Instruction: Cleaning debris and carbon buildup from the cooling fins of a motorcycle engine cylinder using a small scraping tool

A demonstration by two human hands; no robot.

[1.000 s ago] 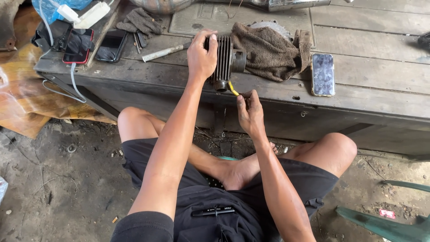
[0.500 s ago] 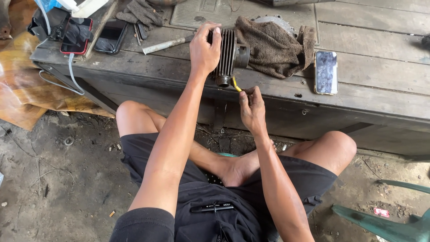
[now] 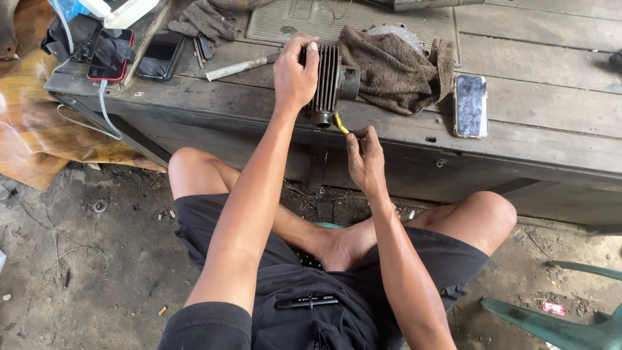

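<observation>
Step in hand: the person steadies a dark, finned metal engine cylinder (image 3: 329,81) at the front edge of the worn grey wooden bench (image 3: 544,139) while a small yellow-handled tool (image 3: 341,123) works at its lower end; this looks like picking or scraping at the cylinder's round port, though the tip itself is too small to make out.

Left hand: the left hand (image 3: 295,76) is closed over the cylinder's fins from above, fingers wrapped across the top, pressing it down onto the bench.

Right hand: the right hand (image 3: 365,155) is pinched shut around the yellow-handled tool, holding it just below and beside the cylinder's lower opening, in front of the bench edge.

Where the cylinder is: lying on its side at the bench's near edge, its round end pointing toward the person, touching a crumpled brown rag (image 3: 395,68) on its right.

Nearby: a phone with a pale patterned screen (image 3: 471,105) lies well to the right of the rag; a grey metal rod-like tool (image 3: 236,67) lies just left of the left hand; a red-cased phone (image 3: 110,54) and a black phone (image 3: 159,56) sit near the bench's left end.

Next move calls for: a firm downward hold so the cylinder does not roll, and fine, small motions of the tool tip, judged from how close it sits to the port.
</observation>
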